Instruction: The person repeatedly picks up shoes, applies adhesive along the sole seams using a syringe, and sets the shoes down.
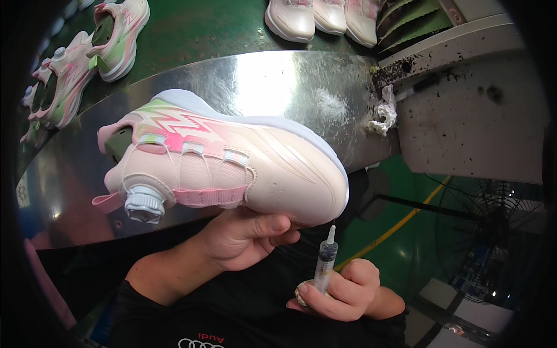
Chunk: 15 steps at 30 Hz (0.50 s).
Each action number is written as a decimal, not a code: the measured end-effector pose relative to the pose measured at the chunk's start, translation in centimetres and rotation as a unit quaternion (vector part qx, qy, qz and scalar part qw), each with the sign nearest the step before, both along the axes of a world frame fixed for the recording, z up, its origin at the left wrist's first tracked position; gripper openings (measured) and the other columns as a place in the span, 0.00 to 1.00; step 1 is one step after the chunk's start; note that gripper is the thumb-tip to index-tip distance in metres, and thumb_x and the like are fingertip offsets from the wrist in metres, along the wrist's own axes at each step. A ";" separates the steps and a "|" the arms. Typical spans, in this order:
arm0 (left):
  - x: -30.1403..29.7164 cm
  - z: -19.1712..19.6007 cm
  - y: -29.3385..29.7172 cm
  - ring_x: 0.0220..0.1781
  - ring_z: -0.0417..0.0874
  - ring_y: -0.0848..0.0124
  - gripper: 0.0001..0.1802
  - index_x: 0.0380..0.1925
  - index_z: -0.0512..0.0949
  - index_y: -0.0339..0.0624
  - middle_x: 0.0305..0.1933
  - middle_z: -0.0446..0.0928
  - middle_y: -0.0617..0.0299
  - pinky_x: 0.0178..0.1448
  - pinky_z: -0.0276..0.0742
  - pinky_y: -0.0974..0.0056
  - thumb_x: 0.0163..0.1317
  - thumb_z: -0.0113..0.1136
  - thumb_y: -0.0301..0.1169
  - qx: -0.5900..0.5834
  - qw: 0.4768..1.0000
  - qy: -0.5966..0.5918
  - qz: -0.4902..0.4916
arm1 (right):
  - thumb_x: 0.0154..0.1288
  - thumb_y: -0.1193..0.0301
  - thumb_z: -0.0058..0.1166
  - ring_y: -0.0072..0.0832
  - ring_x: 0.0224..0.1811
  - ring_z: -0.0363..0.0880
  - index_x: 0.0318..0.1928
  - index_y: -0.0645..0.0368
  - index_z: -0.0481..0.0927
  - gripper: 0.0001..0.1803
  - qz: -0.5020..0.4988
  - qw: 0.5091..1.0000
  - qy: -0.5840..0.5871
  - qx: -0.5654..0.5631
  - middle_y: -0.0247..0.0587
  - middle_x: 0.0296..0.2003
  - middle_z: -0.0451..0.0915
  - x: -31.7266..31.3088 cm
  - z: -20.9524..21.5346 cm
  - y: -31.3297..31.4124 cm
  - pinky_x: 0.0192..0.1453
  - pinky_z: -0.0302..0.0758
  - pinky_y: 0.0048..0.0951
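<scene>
**Shoe tipped in our left fingers, syringe upright in our right**

In the head view, our left fingers (272, 225) grasp a pale pink shoe (290, 168) from below, near its forefoot; it lies just above them, sole turned away and toe to the right. Gripping from underneath seems to leave its side and toe uncovered. Our right fingers (325, 301) are curled around a syringe (325, 264) and a pale wad (303, 294), nozzle up, probably so the tip can be watched; it sits just beside the toe, and we cannot tell whether they touch.

Counting, we have one shoe and one syringe in hand. Beyond our left fingers, past the metal table (342, 78), three shoes (329, 16) stand side by side; farther left, at least three more shoes (71, 81) overlap. One crumpled white tissue (384, 110) lies up and right of both sets of fingers.
</scene>
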<state>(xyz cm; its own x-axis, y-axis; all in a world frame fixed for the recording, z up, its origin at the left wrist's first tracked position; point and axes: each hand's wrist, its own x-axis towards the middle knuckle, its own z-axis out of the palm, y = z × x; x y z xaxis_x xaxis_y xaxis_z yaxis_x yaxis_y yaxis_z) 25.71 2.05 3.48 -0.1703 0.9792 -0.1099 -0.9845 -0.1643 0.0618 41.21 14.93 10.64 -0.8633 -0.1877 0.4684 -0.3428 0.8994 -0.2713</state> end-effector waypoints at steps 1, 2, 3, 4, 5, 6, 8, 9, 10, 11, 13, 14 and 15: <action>0.0 0.1 0.0 0.55 0.76 0.68 0.18 0.52 0.71 0.40 0.50 0.76 0.58 0.52 0.78 0.69 0.61 0.55 0.23 0.000 1.000 0.003 0.000 | 0.46 0.63 0.67 0.15 0.14 0.51 0.36 0.46 0.81 0.14 -0.001 1.000 0.001 0.004 0.23 0.20 0.69 0.0 0.0 -0.1 0.16 0.47 0.15; -0.1 0.2 0.0 0.55 0.76 0.68 0.18 0.52 0.71 0.40 0.50 0.75 0.57 0.52 0.78 0.69 0.61 0.55 0.24 0.003 1.000 0.005 0.002 | 0.46 0.63 0.67 0.15 0.14 0.51 0.36 0.46 0.81 0.14 -0.001 1.000 0.004 0.004 0.23 0.20 0.69 0.0 0.0 -0.2 0.16 0.47 0.15; -0.1 0.2 0.0 0.55 0.76 0.68 0.18 0.52 0.70 0.39 0.51 0.75 0.57 0.52 0.78 0.69 0.61 0.55 0.24 0.005 1.000 0.005 0.003 | 0.46 0.63 0.67 0.15 0.14 0.51 0.36 0.46 0.81 0.14 -0.002 1.000 -0.004 0.007 0.23 0.20 0.69 0.0 0.1 -0.3 0.16 0.47 0.15; -0.2 0.2 -0.1 0.55 0.76 0.68 0.18 0.52 0.70 0.39 0.51 0.75 0.57 0.52 0.78 0.69 0.61 0.55 0.24 0.005 1.000 0.007 0.003 | 0.46 0.63 0.67 0.15 0.14 0.51 0.36 0.46 0.81 0.14 -0.003 1.000 -0.012 0.009 0.23 0.20 0.69 0.0 0.1 -0.3 0.16 0.47 0.15; -0.3 0.2 -0.2 0.55 0.76 0.68 0.18 0.52 0.70 0.39 0.51 0.75 0.57 0.52 0.78 0.69 0.61 0.55 0.24 0.002 1.000 0.002 0.006 | 0.46 0.63 0.67 0.15 0.14 0.51 0.36 0.46 0.81 0.14 -0.003 1.000 -0.010 0.008 0.23 0.20 0.69 -0.1 0.0 -0.4 0.16 0.47 0.15; -0.2 0.4 -0.3 0.54 0.76 0.68 0.18 0.52 0.70 0.39 0.51 0.75 0.56 0.52 0.78 0.69 0.61 0.56 0.24 -0.002 1.000 -0.003 0.011 | 0.46 0.63 0.67 0.15 0.14 0.52 0.36 0.46 0.81 0.14 0.001 1.000 -0.013 0.008 0.23 0.20 0.69 -0.2 0.0 -0.3 0.16 0.47 0.16; -0.1 0.8 -0.6 0.54 0.77 0.67 0.18 0.52 0.70 0.39 0.50 0.75 0.56 0.51 0.78 0.68 0.60 0.56 0.23 -0.026 0.999 -0.006 0.018 | 0.46 0.63 0.67 0.15 0.14 0.52 0.36 0.46 0.81 0.14 0.011 1.000 -0.011 0.001 0.23 0.20 0.69 -0.1 0.2 -0.3 0.16 0.47 0.16; -0.1 1.1 -0.9 0.53 0.77 0.67 0.18 0.52 0.71 0.39 0.49 0.76 0.56 0.51 0.78 0.68 0.60 0.56 0.23 -0.052 0.998 -0.006 0.027 | 0.46 0.62 0.67 0.15 0.14 0.52 0.35 0.46 0.81 0.14 0.018 1.000 0.006 -0.010 0.23 0.19 0.69 0.0 0.3 -0.2 0.16 0.47 0.16; -0.3 0.9 -1.3 0.52 0.77 0.67 0.19 0.51 0.71 0.39 0.48 0.76 0.56 0.50 0.78 0.67 0.59 0.57 0.22 -0.050 0.998 0.003 0.028 | 0.46 0.62 0.68 0.16 0.14 0.52 0.35 0.46 0.81 0.13 0.033 0.999 0.027 -0.026 0.22 0.19 0.69 -0.4 0.3 -0.4 0.16 0.47 0.16; -0.2 0.4 -1.4 0.52 0.78 0.66 0.19 0.51 0.71 0.39 0.47 0.77 0.56 0.50 0.78 0.67 0.59 0.57 0.22 -0.052 0.998 0.012 0.031 | 0.44 0.59 0.69 0.16 0.16 0.54 0.33 0.45 0.80 0.15 0.036 0.997 0.067 -0.014 0.22 0.22 0.70 0.0 0.6 -0.2 0.19 0.50 0.17; 0.2 -0.4 -1.8 0.52 0.77 0.66 0.19 0.49 0.72 0.41 0.47 0.77 0.57 0.51 0.77 0.65 0.57 0.59 0.21 0.001 1.000 -0.025 -0.010 | 0.45 0.51 0.67 0.27 0.23 0.68 0.39 0.48 0.72 0.25 -0.009 0.999 -0.018 0.031 0.31 0.28 0.69 2.1 2.3 -0.2 0.26 0.61 0.26; 0.6 -1.4 -3.1 0.55 0.75 0.65 0.21 0.52 0.70 0.41 0.50 0.75 0.57 0.54 0.75 0.62 0.56 0.59 0.20 0.031 0.999 -0.029 -0.011 | 0.47 0.51 0.65 0.31 0.25 0.70 0.39 0.50 0.72 0.25 -0.045 0.996 -0.068 0.034 0.33 0.29 0.70 1.6 2.7 0.0 0.30 0.63 0.32; 1.3 -1.7 -4.5 0.57 0.74 0.65 0.24 0.54 0.69 0.42 0.52 0.74 0.58 0.57 0.73 0.60 0.56 0.58 0.20 0.070 0.997 -0.036 -0.015 | 0.48 0.51 0.64 0.32 0.26 0.69 0.41 0.52 0.72 0.26 -0.054 0.994 -0.094 0.006 0.35 0.28 0.72 1.3 2.5 0.8 0.33 0.63 0.34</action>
<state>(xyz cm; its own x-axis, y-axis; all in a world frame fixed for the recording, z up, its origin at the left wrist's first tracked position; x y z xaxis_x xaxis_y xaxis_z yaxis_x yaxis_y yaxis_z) 27.01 -2.46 1.80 -0.1365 0.9905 0.0168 -0.9902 -0.1359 -0.0307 42.51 15.75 13.13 -0.9509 -0.0944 0.2947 -0.1885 0.9320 -0.3097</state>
